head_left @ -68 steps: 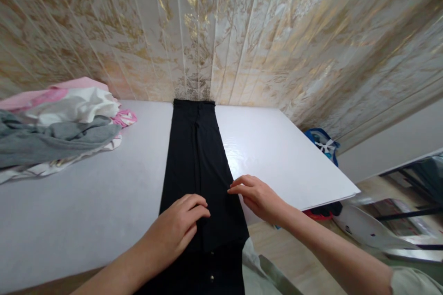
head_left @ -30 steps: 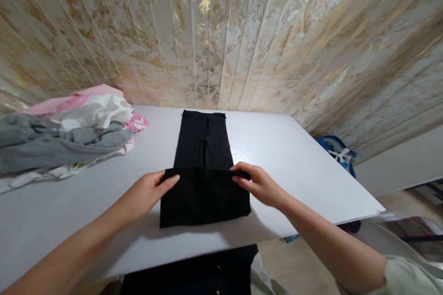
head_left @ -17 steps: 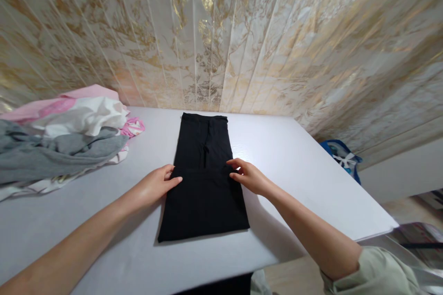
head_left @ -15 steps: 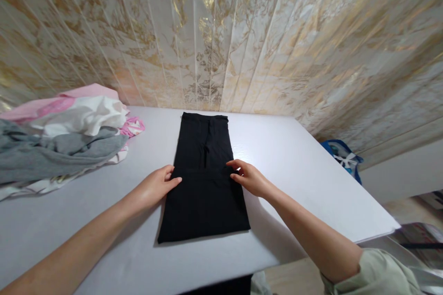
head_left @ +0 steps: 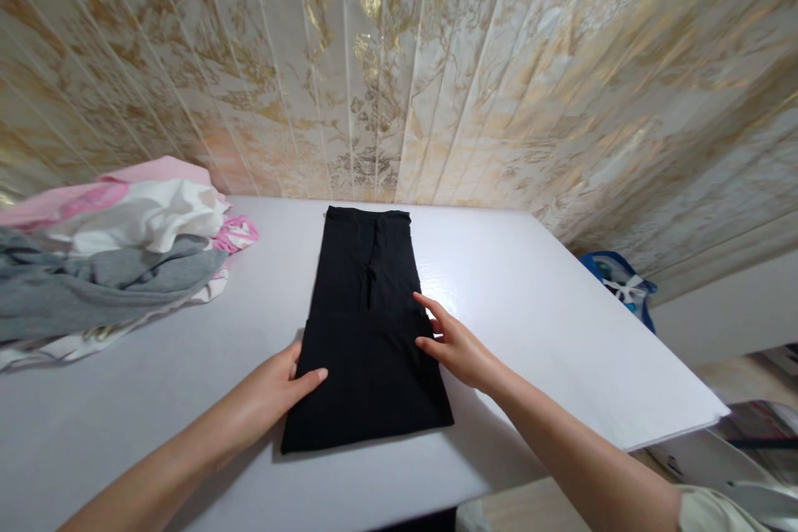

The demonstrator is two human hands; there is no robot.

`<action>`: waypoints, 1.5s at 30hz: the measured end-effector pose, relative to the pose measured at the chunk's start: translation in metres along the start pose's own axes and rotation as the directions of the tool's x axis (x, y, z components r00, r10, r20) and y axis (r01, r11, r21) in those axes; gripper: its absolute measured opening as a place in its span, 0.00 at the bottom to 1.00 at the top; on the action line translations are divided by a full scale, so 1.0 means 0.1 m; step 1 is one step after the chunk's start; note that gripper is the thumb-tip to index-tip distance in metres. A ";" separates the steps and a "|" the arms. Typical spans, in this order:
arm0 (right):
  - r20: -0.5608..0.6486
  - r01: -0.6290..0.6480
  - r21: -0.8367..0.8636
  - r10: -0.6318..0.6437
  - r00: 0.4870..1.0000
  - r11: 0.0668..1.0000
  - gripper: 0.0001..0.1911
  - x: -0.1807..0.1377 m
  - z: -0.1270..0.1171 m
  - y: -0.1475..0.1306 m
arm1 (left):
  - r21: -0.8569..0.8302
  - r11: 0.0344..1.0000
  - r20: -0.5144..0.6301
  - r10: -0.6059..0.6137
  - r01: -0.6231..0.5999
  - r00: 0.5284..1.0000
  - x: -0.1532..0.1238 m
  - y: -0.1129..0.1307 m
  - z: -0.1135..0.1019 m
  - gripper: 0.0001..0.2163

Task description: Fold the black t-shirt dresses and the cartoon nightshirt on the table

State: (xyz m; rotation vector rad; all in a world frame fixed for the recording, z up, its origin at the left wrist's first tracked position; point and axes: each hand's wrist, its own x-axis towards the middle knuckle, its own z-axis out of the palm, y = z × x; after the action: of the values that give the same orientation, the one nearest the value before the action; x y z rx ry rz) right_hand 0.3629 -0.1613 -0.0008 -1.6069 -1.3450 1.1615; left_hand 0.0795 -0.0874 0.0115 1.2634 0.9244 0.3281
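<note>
A pair of black trousers [head_left: 374, 386] lies flat on the white table, its lower part folded up over itself toward the waistband. The folded edge runs across the middle. At the left side my left hand [head_left: 287, 378] has its thumb on top of the folded layer and its fingers tucked at or under the side edge, pinching the cloth. By the right end of the fold is my right hand [head_left: 458, 349], index finger stretched forward and thumb apart from it, tips touching the cloth's edge. Its other fingers are partly hidden.
A heap of clothes [head_left: 118, 266], pink, white and grey, sits on the left of the white table [head_left: 529, 316]. Behind the table hangs a gold-patterned curtain [head_left: 367, 83]. Beyond the right edge there is a blue bag [head_left: 620, 287] with a white bow.
My left hand has slid nearer along the trousers' left edge, away from the fold's corner. My right hand has shifted slightly nearer, and its thumb and index finger are spread wider.
</note>
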 end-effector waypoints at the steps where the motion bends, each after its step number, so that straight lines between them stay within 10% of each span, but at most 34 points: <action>1: 0.008 -0.005 0.019 0.005 1.000 1.000 0.39 -0.03 0.00 -0.02 | -0.014 1.000 0.020 -0.012 0.012 1.000 -0.03 -0.02 0.01 0.30; 8: 0.109 0.047 -0.250 -0.021 0.994 0.967 0.40 -0.24 -0.01 -0.17 | -0.018 0.999 0.048 -0.043 0.044 0.998 -0.13 -0.04 0.02 0.29; 21: 0.235 0.020 -0.155 0.017 0.972 0.988 0.34 -0.40 -0.05 -0.13 | -0.030 0.995 0.169 -0.092 0.099 0.981 -0.22 -0.23 -0.01 0.26; 25: 0.199 0.015 -0.306 0.049 0.979 0.952 0.32 -0.36 -0.11 -0.13 | 0.205 0.970 0.071 -0.145 0.128 0.987 -0.23 -0.20 -0.10 0.21; 28: 0.015 0.030 -0.505 -0.026 1.000 0.863 0.30 -0.33 -0.13 -0.15 | 0.528 0.844 -0.164 -0.008 0.094 0.986 -0.20 -0.08 -0.24 0.18; 31: -0.135 0.065 -0.702 -0.223 0.966 0.709 0.27 -0.28 -0.02 -0.20 | 0.810 0.586 -0.282 0.361 0.019 0.889 -0.11 0.13 -0.22 0.15; 34: 0.043 0.284 -0.771 -0.398 0.916 0.570 0.27 -0.22 0.22 -0.22 | 0.930 0.325 -0.062 0.596 -0.169 0.801 0.04 0.18 0.05 0.17; 38: 0.222 0.400 -0.779 -0.384 0.896 0.483 0.32 -0.15 0.47 -0.12 | 0.947 0.070 0.206 0.619 -0.314 0.758 0.24 -0.10 0.42 0.23; 45: 0.225 0.362 -0.799 -0.320 0.920 0.480 0.38 -0.14 0.37 0.04 | 0.940 0.012 0.271 0.582 -0.341 0.767 0.30 -0.37 0.37 0.33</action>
State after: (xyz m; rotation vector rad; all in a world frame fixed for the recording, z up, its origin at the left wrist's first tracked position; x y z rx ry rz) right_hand 0.3282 -0.1767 -0.0140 -1.7597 -2.3490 0.2500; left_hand 0.1153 -0.1034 -0.0343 2.9042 0.8087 0.3924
